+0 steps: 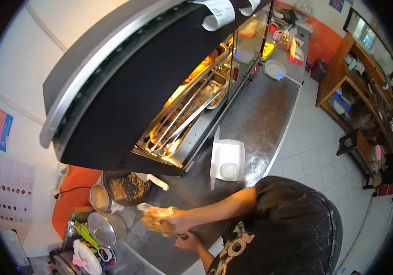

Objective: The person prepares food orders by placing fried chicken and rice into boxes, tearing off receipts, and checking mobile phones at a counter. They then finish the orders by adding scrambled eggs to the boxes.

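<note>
My right hand (181,220) is closed round a shiny, clear-looking bag with golden-brown contents (158,221), held over the grey counter. A shiny metallic end (144,207) sticks out at the bag's far side. Just below the bag, my left hand (187,240) has its fingers curled in a pinch, a small dark spot showing between them; what it holds is not clear. Beyond the hands lies a dark pan (127,188) with a browned, crusted inside and a white handle (158,182). An open white takeaway box (231,149) with a small tub (229,171) in it sits up the counter.
Heated glass display (192,105) holds metal trays of food, with long tongs across them. A lidded metal pot (107,230) and a small bowl (99,198) stand left of my hands. Farther along the counter is a white bowl (275,69). Wooden shelving (343,82) stands across the tiled floor.
</note>
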Demonstrator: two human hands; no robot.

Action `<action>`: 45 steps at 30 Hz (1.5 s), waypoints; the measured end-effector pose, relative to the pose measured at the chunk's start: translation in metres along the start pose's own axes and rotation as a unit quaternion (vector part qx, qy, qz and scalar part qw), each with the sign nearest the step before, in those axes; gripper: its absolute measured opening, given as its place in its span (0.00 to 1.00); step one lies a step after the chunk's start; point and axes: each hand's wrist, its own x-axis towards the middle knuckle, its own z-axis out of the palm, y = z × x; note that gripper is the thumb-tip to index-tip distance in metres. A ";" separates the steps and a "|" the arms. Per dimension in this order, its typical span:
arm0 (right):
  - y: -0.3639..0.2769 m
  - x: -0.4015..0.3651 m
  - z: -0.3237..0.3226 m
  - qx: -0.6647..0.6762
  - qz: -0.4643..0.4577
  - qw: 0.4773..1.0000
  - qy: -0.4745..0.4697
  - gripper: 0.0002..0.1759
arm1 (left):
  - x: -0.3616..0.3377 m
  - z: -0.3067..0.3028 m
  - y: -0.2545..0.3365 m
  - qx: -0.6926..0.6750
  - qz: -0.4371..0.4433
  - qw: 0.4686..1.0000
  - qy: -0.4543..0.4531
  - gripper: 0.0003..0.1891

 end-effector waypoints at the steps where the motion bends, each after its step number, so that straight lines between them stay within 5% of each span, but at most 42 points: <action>1: 0.008 -0.022 -0.017 0.030 0.013 0.999 -0.011 0.24 | 0.000 0.002 0.000 0.010 -0.004 1.000 0.000 0.24; 4: -0.015 -0.145 -0.009 -0.011 -0.009 1.000 0.017 0.24 | -0.009 -0.008 0.014 -0.038 -0.103 0.994 0.010 0.16; 6: -0.032 -0.195 -0.030 -0.072 -0.112 0.991 -0.005 0.25 | -0.034 -0.003 0.042 -0.080 -0.139 0.986 0.046 0.14; 8: -0.046 -0.226 -0.070 -0.084 -0.140 0.982 0.090 0.24 | -0.061 0.000 0.093 -0.122 -0.178 0.972 0.097 0.13; 9: -0.056 -0.233 -0.092 -0.106 -0.199 0.971 0.085 0.23 | -0.072 -0.003 0.136 -0.201 -0.205 0.958 0.020 0.11; 10: -0.055 -0.230 -0.137 -0.144 -0.257 0.938 0.182 0.23 | -0.080 -0.012 0.165 -0.273 -0.231 0.933 -0.046 0.10; 11: -0.075 -0.241 -0.133 -0.218 -0.279 0.911 0.213 0.22 | -0.086 -0.020 0.185 -0.254 -0.267 0.930 0.012 0.10; 12: -0.089 -0.234 -0.162 -0.384 -0.347 0.814 0.263 0.23 | -0.085 -0.019 0.206 -0.270 -0.178 0.946 -0.026 0.10; 13: -0.103 -0.227 -0.189 -0.399 -0.347 0.816 0.235 0.23 | -0.082 -0.013 0.224 -0.270 -0.090 0.957 -0.058 0.10; 15: -0.140 -0.206 -0.230 -0.520 -0.319 0.765 0.207 0.24 | -0.077 -0.001 0.247 -0.260 -0.051 0.964 -0.013 0.10; 16: -0.148 -0.200 -0.246 -0.616 -0.298 0.697 0.213 0.23 | -0.081 0.002 0.262 -0.264 -0.063 0.962 -0.007 0.10; 18: -0.165 -0.195 -0.256 -0.815 -0.340 0.434 0.178 0.22 | -0.066 0.002 0.295 -0.283 -0.043 0.958 -0.002 0.10; 22: -0.189 -0.198 -0.251 -0.859 -0.246 0.435 0.111 0.21 | -0.058 0.010 0.338 -0.282 -0.022 0.958 -0.055 0.09; 24: -0.198 -0.203 -0.240 -0.888 -0.252 0.372 0.098 0.20 | -0.050 0.017 0.345 -0.260 -0.008 0.964 -0.062 0.11; 25: -0.201 -0.206 -0.238 -0.891 -0.253 0.369 0.084 0.20 | -0.052 0.020 0.349 -0.236 0.011 0.969 -0.080 0.14; 29: -0.196 -0.260 -0.174 -0.763 -0.212 0.610 0.004 0.22 | -0.032 -0.007 0.375 -0.167 0.084 0.974 -0.125 0.18; 31: -0.202 -0.274 -0.149 -0.719 -0.201 0.665 0.007 0.22 | -0.022 -0.018 0.375 -0.183 0.134 0.966 -0.127 0.17; 33: -0.213 -0.290 -0.124 -0.856 -0.081 0.506 -0.063 0.22 | -0.016 -0.021 0.378 -0.227 0.191 0.945 -0.141 0.16; 39: -0.197 -0.304 -0.077 -0.834 -0.105 0.534 -0.094 0.24 | 0.012 -0.027 0.344 -0.239 0.204 0.935 -0.167 0.06; 41: -0.189 -0.304 -0.052 -0.864 -0.038 0.490 -0.106 0.18 | 0.030 -0.037 0.322 -0.331 0.056 0.938 -0.082 0.05; 42: -0.182 -0.301 -0.032 -0.865 -0.037 0.492 -0.088 0.18 | 0.039 -0.039 0.305 -0.338 0.029 0.939 -0.054 0.05; 44: -0.162 -0.292 0.007 -0.736 -0.160 0.651 -0.095 0.14 | 0.068 -0.051 0.266 -0.336 -0.027 0.942 -0.011 0.04; 45: -0.159 -0.286 0.010 -0.737 -0.167 0.651 -0.069 0.14 | 0.090 -0.060 0.243 -0.327 -0.054 0.944 0.002 0.04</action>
